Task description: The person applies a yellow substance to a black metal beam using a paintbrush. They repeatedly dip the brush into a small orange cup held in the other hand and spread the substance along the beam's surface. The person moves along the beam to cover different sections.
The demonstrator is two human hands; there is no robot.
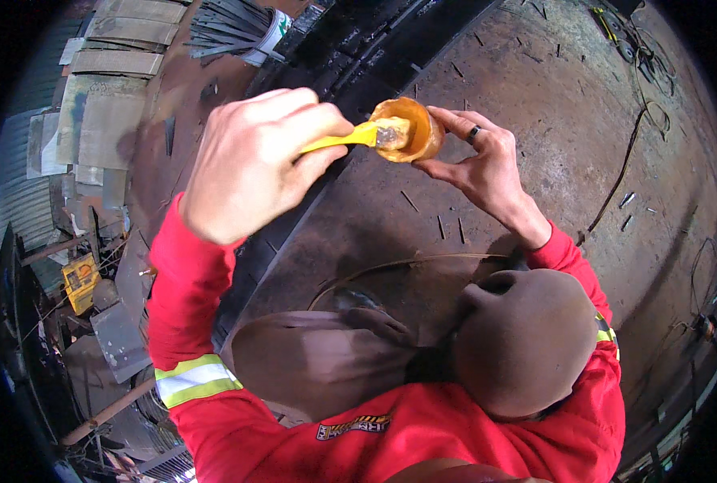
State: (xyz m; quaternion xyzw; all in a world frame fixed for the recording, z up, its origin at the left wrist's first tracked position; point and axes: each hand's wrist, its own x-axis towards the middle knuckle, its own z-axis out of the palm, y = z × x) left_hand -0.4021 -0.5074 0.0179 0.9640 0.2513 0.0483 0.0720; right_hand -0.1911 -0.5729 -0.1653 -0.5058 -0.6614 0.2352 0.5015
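My left hand (266,153) is closed around the yellow handle of a small paintbrush (340,138). The brush's metal band and pale bristles reach into the mouth of an orange-brown cup (427,133), whose inside wall looks coated with something yellowish. Fingers and thumb of my right hand (481,157) grip the cup from its right side, with its opening tilted toward the brush. A dark ring shows on one right finger. Both hands are raised in front of me, above the floor and beside a long black metal beam (358,68).
A white bucket (271,40) full of thin metal strips stands beyond the beam. Cables (644,60) lie coiled at the far right, and a hose (407,260) curves near my knees. Short rods litter the stained floor (535,105). Sheet scraps (113,105) and a yellow box (81,283) are at left.
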